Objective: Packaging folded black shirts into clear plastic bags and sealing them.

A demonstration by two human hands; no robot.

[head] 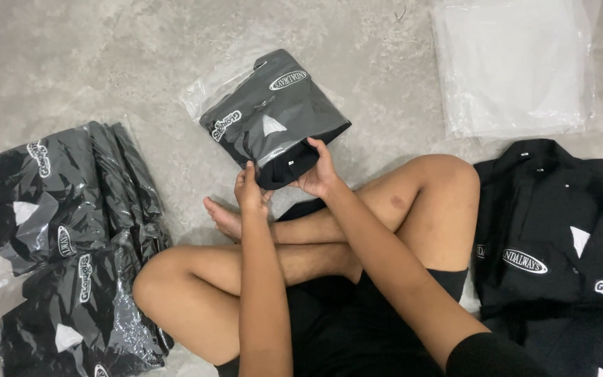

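I see both hands at the near edge of a folded black shirt (273,115) that is partly inside a clear plastic bag (207,91). I will use that shirt as my landmark. It lies tilted on the grey concrete floor (71,56), just beyond my crossed bare legs, with white oval emblems showing through the plastic on top.

My left hand (251,188) is at the shirt's near left corner, its fingers (248,171) curled and closed on the black fabric edge that sticks out of the bag. My right hand (321,174) is at the near right side, the thumb lying over the top of the shirt and the other fingers tucked beneath it, so it is pinched on the fabric too. The bag's open mouth faces my hands, while its closed end lies beyond the shirt, up and to the left.

Left of the shirt, well apart, lies a pile of bagged black shirts (64,244), shiny with creased plastic. Beyond and to the right of the shirt lies a stack of empty clear bags (514,66), flat on the floor. Right of the shirt, past my knee, is a heap of unbagged black shirts (549,230), the top one spread with its collar up.
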